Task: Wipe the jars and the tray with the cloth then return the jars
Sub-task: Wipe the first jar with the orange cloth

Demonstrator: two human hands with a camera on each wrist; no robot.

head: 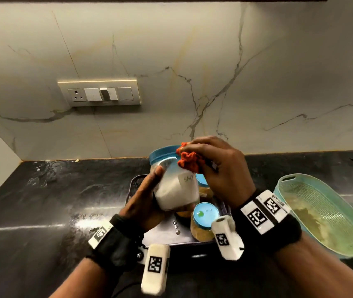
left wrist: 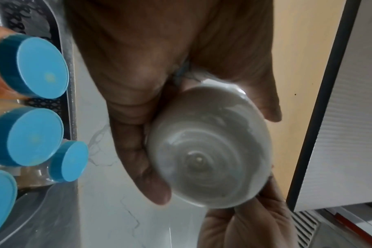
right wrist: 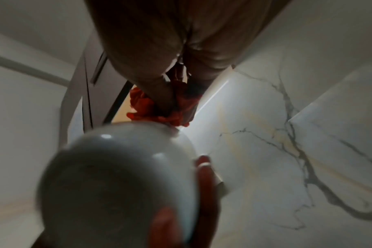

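1. Count first: you have one jar point(head: 176, 186) lifted, with a blue lid point(head: 163, 152) and white powder inside; one red cloth point(head: 189, 159); one dark tray point(head: 167, 233) on the black desk point(head: 42, 201); one teal basket point(head: 321, 214) at the right of the desk.
2. In the tray the left wrist view shows you four more blue lids point(left wrist: 35, 66) on jars that stand there; the head view shows only two of them clearly, one near point(head: 203, 222) and one further back point(head: 203, 186), both with yellow-brown contents; the rest are hidden behind your hands.
3. Your left hand point(head: 144, 201) comes in from the near left; its fingers and thumb wrap the lower body of the lifted jar, so it is closed round the jar; the jar is tilted, lid toward the far wall, held in the air above the tray.
4. Your right hand point(head: 218, 166) reaches over from the right, knuckles up; its fingers are bunched round the cloth and press it against the jar's shoulder just below the lid.
5. The lifted jar carries a white label point(head: 187, 179) with handwriting, too blurred to read surely.
6. The basket holds something pale and greenish; you cannot tell what it is.
7. A switch plate point(head: 99, 93) sits on the marble wall point(head: 257, 72) at far left.
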